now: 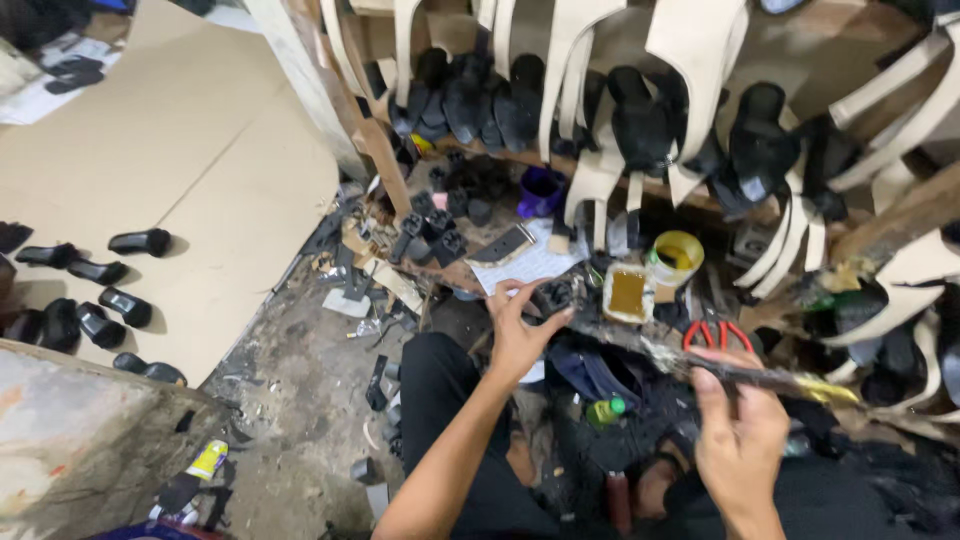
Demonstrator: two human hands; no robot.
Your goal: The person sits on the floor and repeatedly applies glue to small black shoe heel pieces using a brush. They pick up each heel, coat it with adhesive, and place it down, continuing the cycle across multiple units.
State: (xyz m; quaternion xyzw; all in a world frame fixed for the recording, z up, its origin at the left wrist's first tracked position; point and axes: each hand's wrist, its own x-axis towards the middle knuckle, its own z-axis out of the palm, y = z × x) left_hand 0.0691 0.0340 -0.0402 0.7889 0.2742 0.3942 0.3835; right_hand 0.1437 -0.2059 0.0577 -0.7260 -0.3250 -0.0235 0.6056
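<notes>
We note the left hand [520,335] closed on a black heel block [553,296] just short of the glue tin [628,292], while the right hand [738,435] grips a glue-caked brush [770,380], its long axis running right, bristles away from the block.

Black heels [445,235], red-handled scissors [717,333], a yellow tin [675,256], cream straps [598,175].

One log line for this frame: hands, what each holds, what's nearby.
left hand: pinches black heel block | right hand: grips glue-smeared brush | nearby: glue tin, red scissors
</notes>
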